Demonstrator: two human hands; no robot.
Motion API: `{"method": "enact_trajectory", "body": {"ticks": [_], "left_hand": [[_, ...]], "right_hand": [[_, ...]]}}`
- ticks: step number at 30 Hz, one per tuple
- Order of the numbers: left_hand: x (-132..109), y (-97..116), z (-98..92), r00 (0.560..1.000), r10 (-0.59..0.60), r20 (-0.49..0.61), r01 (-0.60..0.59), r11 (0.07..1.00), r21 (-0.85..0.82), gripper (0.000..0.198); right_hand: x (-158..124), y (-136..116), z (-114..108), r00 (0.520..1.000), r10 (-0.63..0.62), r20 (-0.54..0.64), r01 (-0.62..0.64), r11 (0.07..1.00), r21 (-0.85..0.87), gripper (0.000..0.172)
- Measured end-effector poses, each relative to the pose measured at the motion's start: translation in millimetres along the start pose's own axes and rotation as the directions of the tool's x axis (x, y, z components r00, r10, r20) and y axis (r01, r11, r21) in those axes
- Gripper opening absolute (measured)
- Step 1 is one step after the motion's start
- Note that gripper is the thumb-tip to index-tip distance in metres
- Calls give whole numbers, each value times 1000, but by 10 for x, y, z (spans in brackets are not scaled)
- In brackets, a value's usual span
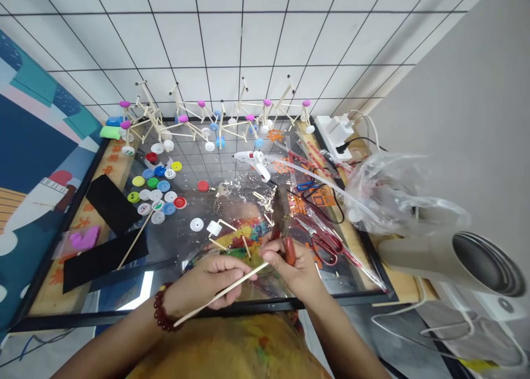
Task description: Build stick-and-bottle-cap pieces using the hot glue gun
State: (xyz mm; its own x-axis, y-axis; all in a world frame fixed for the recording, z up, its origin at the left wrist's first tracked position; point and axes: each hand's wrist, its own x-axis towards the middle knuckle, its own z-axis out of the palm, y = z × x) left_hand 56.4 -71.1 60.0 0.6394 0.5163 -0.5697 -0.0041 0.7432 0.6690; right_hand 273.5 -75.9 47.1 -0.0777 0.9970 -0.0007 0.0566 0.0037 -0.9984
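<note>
A long thin wooden stick (pixel 219 294) runs between my two hands, slanting down to the left past the beaded bracelet. My left hand (pixel 221 279) is closed round its middle. The stick's upper end lies in the closed fingers of my right hand (pixel 292 263), which also holds a tool with dark jaws and red-brown handles (pixel 282 216). Just beyond my hands, short stick pieces (pixel 246 246) and a white cap with sticks attached (pixel 214 228) lie on the glassy tabletop (pixel 178 257). A white disc (pixel 196 224) is beside them.
Stick models (pixel 221 125) line the back. Coloured bottle caps (pixel 157 186) and black sheets (pixel 111 205) lie left. A white glue gun (pixel 257 163) stands mid-table; red scissors (pixel 329 245), a plastic bag (pixel 385 191) and a power strip (pixel 331 139) are at right.
</note>
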Motion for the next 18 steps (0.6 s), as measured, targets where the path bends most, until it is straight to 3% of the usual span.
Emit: {"method": "enact_trajectory", "body": {"ticks": [5,12,18], "left_hand": [[126,-95,132,965,70,-254,-112,982,-153,40],[66,-155,51,952,127,-279,-184,964,-191,40],[64,-18,55,949,197,-247,-241,956,-167,34]], "right_hand": [[-101,43,-181,998,67,-13,-68,978,-199,33],[-417,190,-337,957,288,21,-282,948,-144,39],[-513,127,-283,908,344,237,-340,939,-59,36]]}}
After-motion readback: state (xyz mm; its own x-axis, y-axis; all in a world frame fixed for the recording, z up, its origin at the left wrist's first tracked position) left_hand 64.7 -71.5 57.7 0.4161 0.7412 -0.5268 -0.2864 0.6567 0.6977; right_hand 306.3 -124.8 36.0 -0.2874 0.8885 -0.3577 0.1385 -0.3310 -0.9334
